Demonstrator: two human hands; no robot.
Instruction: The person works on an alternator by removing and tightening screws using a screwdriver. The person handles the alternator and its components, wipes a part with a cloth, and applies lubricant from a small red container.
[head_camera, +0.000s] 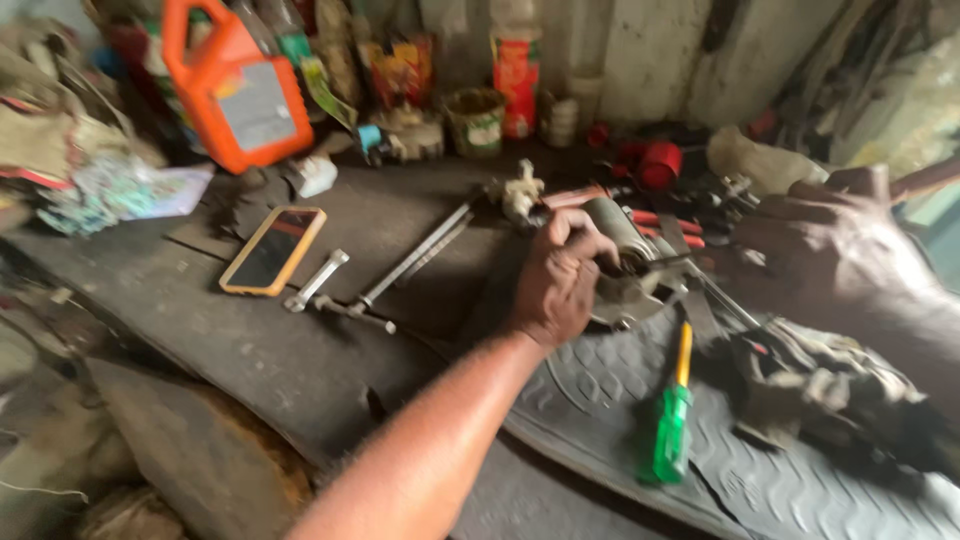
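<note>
— How is the left hand (556, 283) held?
— It is stretched forward on a bare forearm, knuckles up, fingers curled closed in a grip.
— And the right hand (840, 245)?
— It is seen blurred at the right edge, back uppermost, fingers bent downward.

a dark, grimy worktop (300, 370) fills the scene; a pale, stained wall (650, 50) stands far behind it, dimly lit.
</note>
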